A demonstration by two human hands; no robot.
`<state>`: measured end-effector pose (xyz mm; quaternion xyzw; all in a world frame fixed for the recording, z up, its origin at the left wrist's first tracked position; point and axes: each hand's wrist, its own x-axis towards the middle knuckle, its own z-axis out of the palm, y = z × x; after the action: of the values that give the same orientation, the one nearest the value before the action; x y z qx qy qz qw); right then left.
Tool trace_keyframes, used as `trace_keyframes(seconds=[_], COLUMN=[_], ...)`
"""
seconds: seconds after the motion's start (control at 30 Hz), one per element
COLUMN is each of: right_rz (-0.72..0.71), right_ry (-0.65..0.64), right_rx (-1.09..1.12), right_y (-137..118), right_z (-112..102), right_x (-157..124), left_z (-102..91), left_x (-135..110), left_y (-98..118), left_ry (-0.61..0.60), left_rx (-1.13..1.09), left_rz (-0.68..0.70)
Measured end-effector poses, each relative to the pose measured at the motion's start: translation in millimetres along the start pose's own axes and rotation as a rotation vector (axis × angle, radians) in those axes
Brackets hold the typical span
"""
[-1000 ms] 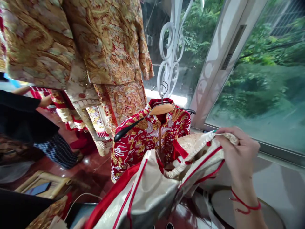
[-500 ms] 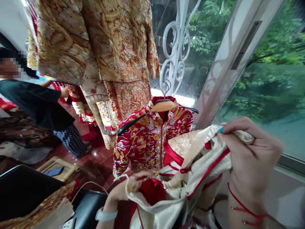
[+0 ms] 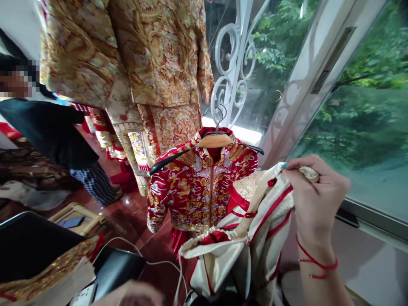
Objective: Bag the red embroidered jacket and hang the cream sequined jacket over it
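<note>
Since half a second back the left hand (image 3: 134, 295) drops away from the cloth and sinks to the bottom edge of the view, blurred, so whether it is open or closed I cannot tell, and it looks clear of the fabric now. The right hand (image 3: 314, 199) comes slightly lower and stays pinched shut on the top edge of the cream garment with red piping (image 3: 242, 246), holding it up near the window frame (image 3: 299, 102). The garment hangs from that 1 grip, its lower part drooping in loose folds just in front of the red embroidered jacket (image 3: 197, 191), which hangs on its wooden hanger (image 3: 216, 140) from the white scrollwork (image 3: 229, 63). Gold robes (image 3: 153, 55) hang behind. Another person in a black top (image 3: 47, 127) stands off to the left. My read: the cream piece is lifted but bunched, not yet spread, sorted or hung, so most of the handling remains
</note>
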<state>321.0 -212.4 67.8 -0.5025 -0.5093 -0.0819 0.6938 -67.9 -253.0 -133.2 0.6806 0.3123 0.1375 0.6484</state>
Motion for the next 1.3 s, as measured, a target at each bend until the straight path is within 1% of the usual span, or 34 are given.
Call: trace_keyframes(seconds=[0.03, 0.07, 0.1, 0.13, 0.17, 0.2, 0.23, 0.27, 0.3, 0.33, 0.37, 0.4, 0.47, 0.5, 0.53, 0.57, 0.6, 0.63, 0.67, 0.7, 0.77, 0.8, 0.83, 0.87, 0.93, 0.97, 1.03, 1.07, 1.1, 1.13, 1.17, 1.2, 1.27, 1.3], right_rz=[-0.012, -0.023, -0.031, -0.034, -0.035, -0.034, -0.034, -0.035, -0.032, -0.024, -0.012, 0.004, 0.040, 0.058, 0.072, 0.086, 0.098, 0.110, 0.119, 0.127, 0.140, 0.142, 0.143, 0.145, 0.150, 0.152, 0.157, 0.156, 0.155, 0.155, 0.153, 0.149, 0.136, 0.124], right_ry=[-0.019, -0.041, -0.061, -0.079, -0.091, -0.099, -0.102, -0.104, -0.111, -0.119, -0.125, -0.131, -0.138, -0.139, -0.142, -0.149, -0.157, -0.163, -0.164, -0.158, -0.127, -0.115, -0.113, -0.121, -0.152, -0.161, -0.153, -0.145, -0.143, -0.148, -0.163, -0.188, -0.268, -0.312], right_rx=[0.006, 0.016, 0.026, 0.035, 0.042, 0.041, 0.034, 0.021, 0.007, -0.006, -0.017, -0.024, -0.034, -0.042, -0.052, -0.060, -0.066, -0.067, -0.064, -0.061, -0.065, -0.075, -0.093, -0.117, -0.171, -0.196, -0.228, -0.233, -0.235, -0.235, -0.230, -0.220, -0.191, -0.175], right_y=[-1.1, -2.8, -4.7, -6.6, -8.4, -9.7, -10.3, -10.2, -9.3, -7.7, -5.7, -3.5, 1.1, 3.2, 5.1, 6.9, 8.7, 10.5, 12.7, 15.2, 21.8, 26.1, 31.1, 36.7, 48.8, 54.6, 63.8, 66.6, 67.8, 67.6, 66.1, 63.7, 58.5, 56.8], right_z=[0.9, 1.9, 2.7, 3.3, 3.4, 2.8, 1.3, -0.8, -3.7, -6.9, -10.3, -13.5, -18.5, -20.0, -20.7, -20.7, -20.1, -19.3, -18.3, -17.7, -18.5, -20.4, -23.4, -27.4, -37.2, -42.1, -49.8, -52.1, -53.1, -53.1, -52.4, -51.3, -49.4, -49.0], right_x=[-0.5, -1.1, -1.8, -2.6, -3.5, -4.3, -5.1, -5.8, -6.6, -7.5, -8.4, -9.5, -12.1, -13.6, -15.2, -16.7, -17.9, -18.8, -19.2, -19.0, -16.7, -14.9, -12.7, -10.5, -6.4, -4.7, -2.0, -1.0, -0.3, -0.2, -0.6, -1.6, -5.3, -7.4], left_z=[-3.9, -7.9, -12.0, -16.2, -20.1, -23.5, -25.7, -26.3, -24.4, -19.8, -12.2, -2.0, 22.5, 34.2, 43.8, 50.0, 52.3, 50.6, 45.2, 36.7, 13.8, 1.1, -11.4, -23.1, -41.6, -47.4, -50.9, -48.7, -44.6, -39.5, -34.5, -30.8, -29.8, -33.1], left_x=[16.3, 38.6, 65.5, 94.8, 124.3, 151.5, 174.6, 192.3, 204.2, 210.6, 212.4, 210.7, 202.2, 197.3, 192.7, 188.7, 185.1, 181.9, 178.8, 175.6, 168.6, 164.5, 159.7, 154.0, 139.4, 130.2, 109.2, 98.5, 88.5, 80.2, 74.0, 70.3, 69.5, 71.1], left_y=[-0.3, 2.1, 7.1, 14.5, 23.8, 33.9, 43.8, 52.2, 58.1, 60.5, 59.0, 53.5, 32.7, 19.0, 4.2, -10.6, -24.5, -36.8, -46.7, -53.9, -58.3, -55.2, -48.6, -38.4, -9.2, 8.5, 44.2, 59.5, 71.2, 78.5, 81.1, 79.3, 67.5, 60.9], left_ry=[0.107, 0.245, 0.430, 0.570, 0.600, 0.508, 0.308, 0.052, -0.174, -0.295, -0.296, -0.192, 0.126, 0.226, 0.262, 0.246, 0.237, 0.243, 0.269, 0.321, 0.453, 0.486, 0.486, 0.461, 0.397, 0.369, 0.279, 0.193, 0.099, 0.029, 0.007, 0.042, 0.208, 0.288], left_rx=[0.008, 0.032, 0.103, 0.212, 0.345, 0.474, 0.568, 0.627, 0.671, 0.732, 0.820, 0.928, 1.129, 1.170, 1.157, 1.093, 0.991, 0.855, 0.704, 0.554, 0.293, 0.194, 0.114, 0.053, -0.017, -0.022, 0.056, 0.140, 0.241, 0.351, 0.457, 0.550, 0.654, 0.652], left_rz=[0.003, 0.012, 0.037, 0.061, 0.069, 0.037, -0.048, -0.151, -0.254, -0.326, -0.355, -0.346, -0.239, -0.182, -0.127, -0.094, -0.066, -0.046, -0.028, 0.002, 0.094, 0.141, 0.173, 0.180, 0.158, 0.139, 0.086, 0.042, -0.010, -0.062, -0.108, -0.148, -0.206, -0.225])
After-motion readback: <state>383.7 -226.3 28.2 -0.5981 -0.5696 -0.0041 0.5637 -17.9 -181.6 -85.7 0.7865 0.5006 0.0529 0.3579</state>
